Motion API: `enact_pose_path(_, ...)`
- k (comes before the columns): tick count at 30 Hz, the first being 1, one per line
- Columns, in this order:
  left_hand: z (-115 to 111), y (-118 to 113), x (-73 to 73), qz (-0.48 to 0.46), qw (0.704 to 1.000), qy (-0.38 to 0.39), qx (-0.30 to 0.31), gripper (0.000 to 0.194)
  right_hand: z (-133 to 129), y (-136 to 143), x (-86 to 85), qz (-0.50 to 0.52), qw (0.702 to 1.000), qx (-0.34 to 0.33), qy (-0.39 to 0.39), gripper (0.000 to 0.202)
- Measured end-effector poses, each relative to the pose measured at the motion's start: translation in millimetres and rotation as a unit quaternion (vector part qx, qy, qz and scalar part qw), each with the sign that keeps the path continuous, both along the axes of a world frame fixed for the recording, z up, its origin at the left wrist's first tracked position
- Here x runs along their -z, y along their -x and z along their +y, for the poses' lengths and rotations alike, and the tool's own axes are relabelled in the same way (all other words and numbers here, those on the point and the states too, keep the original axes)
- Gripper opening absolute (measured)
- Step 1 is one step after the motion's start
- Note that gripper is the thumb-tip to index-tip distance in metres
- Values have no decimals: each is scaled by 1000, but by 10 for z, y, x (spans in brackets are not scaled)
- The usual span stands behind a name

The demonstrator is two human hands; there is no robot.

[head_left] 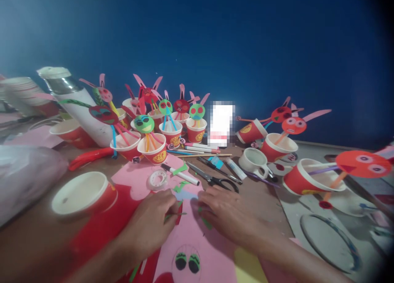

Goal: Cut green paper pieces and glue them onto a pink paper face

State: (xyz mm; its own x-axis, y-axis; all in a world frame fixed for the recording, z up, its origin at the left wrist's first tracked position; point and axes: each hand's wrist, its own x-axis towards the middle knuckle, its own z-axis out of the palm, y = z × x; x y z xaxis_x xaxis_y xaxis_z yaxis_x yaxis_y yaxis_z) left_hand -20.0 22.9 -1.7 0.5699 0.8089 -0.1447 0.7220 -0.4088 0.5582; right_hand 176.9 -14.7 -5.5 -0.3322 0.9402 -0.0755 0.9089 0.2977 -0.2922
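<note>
My left hand is closed in a pinch on a thin green paper strip. Opposite it, my right hand has its fingers curled over a small green paper piece; the fingertips are partly hidden. Both hands are above a pink paper sheet. Drawn on that sheet, nearer to me, is a face outline with green-and-black eyes. Just beyond the hands are black-handled scissors, a tape roll, a black-and-white marker and green paper scraps.
Red paper cups holding paper-faced figures with pink ears stand along the back. A tipped cup lies left, before a large flask. Right are a white mug, a glue stick and an orange-faced figure.
</note>
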Motion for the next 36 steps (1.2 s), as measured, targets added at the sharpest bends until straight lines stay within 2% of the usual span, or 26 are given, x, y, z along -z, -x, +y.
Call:
enact_pose_path(4,2,-2,20,-82,995,39,-45,10,24,-21,-78,23,1000,-7,14,12)
enact_pose_path(8,-12,-16,14,-122,985,62,-100,7,59,-84,-202,35,999,14,27,18)
enact_pose_path(10,-33,-26,23,-139,980,88,-108,4,66,-100,-199,37,999,11,21,19)
enact_pose_path(13,-58,-38,52,-135,978,134,-85,17,51,-85,-108,39,999,-22,10,14)
enact_pose_path(15,-57,-37,68,-108,986,115,-45,23,35,-61,-37,18,999,-35,-5,11)
enact_pose_path(18,-37,-21,73,-97,995,32,21,26,21,-35,27,-12,999,-42,-21,10)
enact_pose_path(20,-29,-7,63,-111,993,-14,29,25,22,-32,38,-16,999,-43,-19,10)
enact_pose_path(22,-34,0,47,-132,990,-39,6,21,26,-33,30,-16,999,-38,-16,12)
enact_pose_path(25,-57,-15,6,-166,985,-35,-23,17,30,-38,-51,-16,999,-30,-12,13)
enact_pose_path(29,-98,-65,-69,-180,983,20,-34,18,26,-88,-298,-10,1000,-26,3,19)
enact_pose_path(31,-128,-92,-107,-175,983,46,-40,18,28,-158,-401,0,1000,3,6,20)
enact_pose_path(33,-164,-122,-137,-178,980,70,-49,17,32,-255,-438,22,1000,3,12,18)
enact_pose_path(36,-207,-173,-156,-177,976,112,-55,18,25,-385,-403,18,999,-14,41,15)
